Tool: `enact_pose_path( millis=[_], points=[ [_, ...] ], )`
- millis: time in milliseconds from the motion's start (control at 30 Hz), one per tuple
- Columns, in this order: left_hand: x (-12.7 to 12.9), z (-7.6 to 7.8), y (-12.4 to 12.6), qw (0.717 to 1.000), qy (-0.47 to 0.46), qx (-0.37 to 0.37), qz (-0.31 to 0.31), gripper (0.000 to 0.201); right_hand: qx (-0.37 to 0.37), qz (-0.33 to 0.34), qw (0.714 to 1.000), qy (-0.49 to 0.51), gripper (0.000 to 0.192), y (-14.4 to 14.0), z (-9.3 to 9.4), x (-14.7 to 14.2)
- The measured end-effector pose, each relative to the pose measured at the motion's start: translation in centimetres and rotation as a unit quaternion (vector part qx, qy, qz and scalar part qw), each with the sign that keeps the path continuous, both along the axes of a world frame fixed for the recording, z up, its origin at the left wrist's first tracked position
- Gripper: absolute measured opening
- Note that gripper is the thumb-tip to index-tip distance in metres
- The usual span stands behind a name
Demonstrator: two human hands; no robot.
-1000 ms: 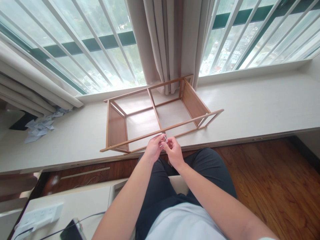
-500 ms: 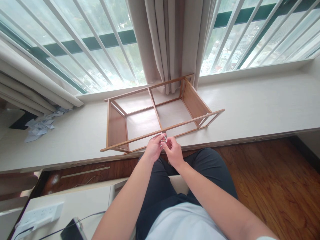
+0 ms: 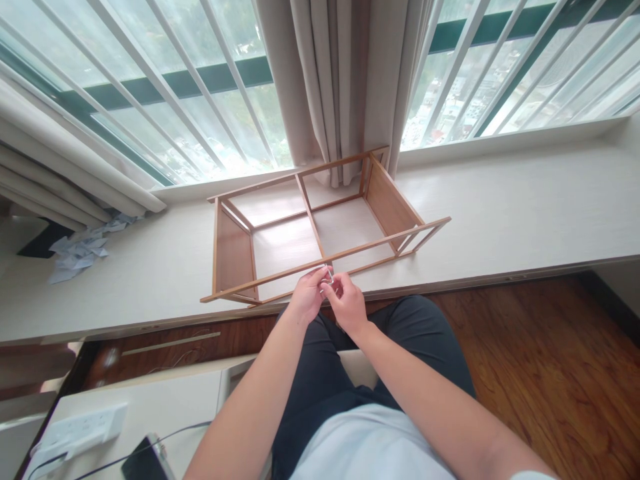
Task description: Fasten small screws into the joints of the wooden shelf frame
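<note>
A small silver, bent metal rod, which looks like a hex key [image 3: 330, 274], is pinched between my two hands just below the front rail of the wooden frame. My left hand [image 3: 309, 293] has thumb and fingertips closed at its upper end, close to the rail. From the other side my right hand [image 3: 346, 303] grips its lower part with bent fingers. Any screw at the fingertips is too small to make out. The brown wooden shelf frame [image 3: 310, 210] lies on the sill, with panels at both ends and a bar across its middle.
The frame rests on a long pale window sill [image 3: 500, 200] below barred windows and curtains [image 3: 330, 87]. Paper scraps [image 3: 77, 257] lie at the left. A white cabinet [image 3: 185, 393] at lower left bears a power strip [image 3: 83, 430] and a dark device [image 3: 146, 460] with cables.
</note>
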State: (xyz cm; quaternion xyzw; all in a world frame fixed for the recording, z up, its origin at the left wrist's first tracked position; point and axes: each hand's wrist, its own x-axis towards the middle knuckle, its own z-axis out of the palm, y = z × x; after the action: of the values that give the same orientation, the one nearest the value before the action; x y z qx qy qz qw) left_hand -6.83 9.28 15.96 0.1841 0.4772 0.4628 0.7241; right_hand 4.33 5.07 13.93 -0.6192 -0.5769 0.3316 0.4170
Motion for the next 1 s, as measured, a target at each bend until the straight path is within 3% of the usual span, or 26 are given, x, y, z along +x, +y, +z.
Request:
enact_pose_path(
  millis=[300, 500, 667, 767, 833, 1000],
  points=[
    [-0.1, -0.4, 0.2, 1.0, -0.001, -0.006, 0.004, 0.036, 0.051, -0.008, 0.989, -0.141, 0.022, 0.1, -0.6, 0.0],
    [-0.1, -0.5, 0.2, 1.0, -0.004, -0.008, 0.006, 0.037, 0.027, 0.001, 0.993, -0.118, 0.025, 0.0, -0.2, 0.1],
    [-0.1, -0.3, 0.2, 1.0, 0.0, -0.018, 0.014, 0.037, 0.0, 0.019, 1.0, 0.021, 0.03, 0.1, 0.2, 0.3],
    [0.0, -0.2, 0.2, 1.0, -0.004, -0.011, 0.005, 0.04, -0.023, 0.033, 0.986, 0.16, 0.036, 0.3, -0.1, 0.2],
    [0.0, -0.2, 0.2, 1.0, -0.006, 0.003, -0.012, 0.041, -0.054, 0.039, 0.96, 0.272, 0.04, 0.5, -0.4, -0.1],
    [-0.2, -0.6, 0.2, 0.998, -0.005, 0.015, -0.057, 0.041, -0.14, 0.039, 0.862, 0.486, 0.04, 1.1, -0.6, -0.5]
  ],
)
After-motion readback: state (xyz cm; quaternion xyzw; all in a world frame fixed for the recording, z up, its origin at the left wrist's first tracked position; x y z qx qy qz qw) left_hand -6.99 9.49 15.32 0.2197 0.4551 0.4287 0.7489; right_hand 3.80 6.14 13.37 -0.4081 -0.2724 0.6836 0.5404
